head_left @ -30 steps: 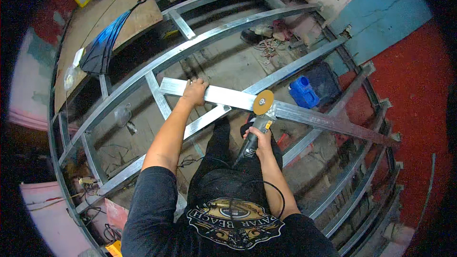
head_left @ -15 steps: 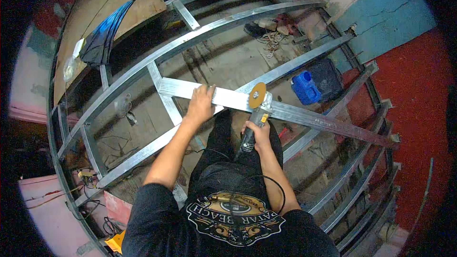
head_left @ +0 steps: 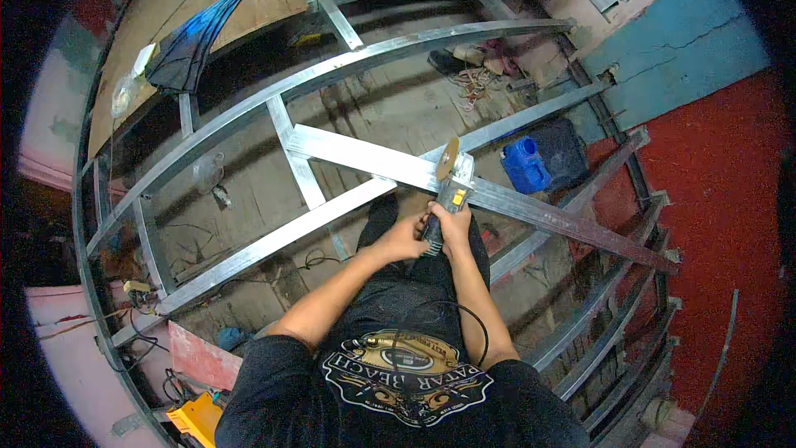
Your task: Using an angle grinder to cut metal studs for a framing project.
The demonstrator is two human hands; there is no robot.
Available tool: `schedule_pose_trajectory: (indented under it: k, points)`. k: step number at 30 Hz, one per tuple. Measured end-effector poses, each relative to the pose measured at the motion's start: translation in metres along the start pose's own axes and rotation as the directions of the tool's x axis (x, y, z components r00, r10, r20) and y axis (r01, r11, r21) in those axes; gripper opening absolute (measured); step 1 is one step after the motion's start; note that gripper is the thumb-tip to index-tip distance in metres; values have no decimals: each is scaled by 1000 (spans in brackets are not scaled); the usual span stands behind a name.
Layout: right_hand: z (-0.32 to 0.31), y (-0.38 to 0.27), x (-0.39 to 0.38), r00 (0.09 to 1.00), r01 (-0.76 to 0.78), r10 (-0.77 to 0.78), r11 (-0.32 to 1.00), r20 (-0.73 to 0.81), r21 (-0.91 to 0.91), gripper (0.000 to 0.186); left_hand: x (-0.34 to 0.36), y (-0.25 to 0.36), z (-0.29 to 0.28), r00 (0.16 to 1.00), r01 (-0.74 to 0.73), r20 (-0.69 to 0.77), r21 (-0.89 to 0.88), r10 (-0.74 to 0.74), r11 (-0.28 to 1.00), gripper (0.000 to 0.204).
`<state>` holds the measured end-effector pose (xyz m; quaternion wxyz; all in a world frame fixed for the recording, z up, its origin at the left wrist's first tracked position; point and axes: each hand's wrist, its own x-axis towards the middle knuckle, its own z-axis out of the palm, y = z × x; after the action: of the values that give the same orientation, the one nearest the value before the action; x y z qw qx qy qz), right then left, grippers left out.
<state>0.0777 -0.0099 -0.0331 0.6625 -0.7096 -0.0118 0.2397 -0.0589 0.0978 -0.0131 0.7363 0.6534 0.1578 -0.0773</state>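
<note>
In front of my body an angle grinder (head_left: 454,192) is held upright, its brown cutting disc (head_left: 447,159) over a shiny metal bar (head_left: 365,156). My right hand (head_left: 453,229) is wrapped round the grinder's dark body. Against the other side of that body, near its rear end, my left hand (head_left: 401,239) closes with its fingers partly hidden. The bar lies slantwise across the frame members, its far-left end near a short crosspiece (head_left: 300,158). Whether the disc touches the bar, I cannot tell.
Metal beams (head_left: 274,236) form an open frame above a wooden floor. A blue jug (head_left: 525,164) and a dark case (head_left: 565,153) stand to the right. A folded umbrella (head_left: 195,37) rests on plywood (head_left: 249,0) at far left. A yellow tool case (head_left: 199,419) sits lower left.
My left hand has let go of the metal bar and moved back to the grinder. The disc has turned more edge-on. The whole view has shifted slightly.
</note>
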Motion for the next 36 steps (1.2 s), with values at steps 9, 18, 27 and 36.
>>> schedule_pose_trajectory:
  k: [9, 18, 27, 36]
  points:
    - [-4, -52, -17, 981, 164, -176, 978, 86, 132, 48, 29, 29, 45, 908, -34, -375, 376, 186, 926, 92]
    - [-36, -73, -50, 555, -342, -256, 797, 791, 498, 79, -31, 71, 49, 977, -52, 167, -415, 132, 908, 58]
    - [-15, -95, -67, 885, -1, -131, 959, 446, 285, 27, -33, 65, 18, 991, -85, -72, 281, 109, 956, 46]
    - [21, -75, -56, 853, -74, -51, 974, 520, 216, 44, -28, 52, -15, 991, -70, 99, -196, 91, 978, 31]
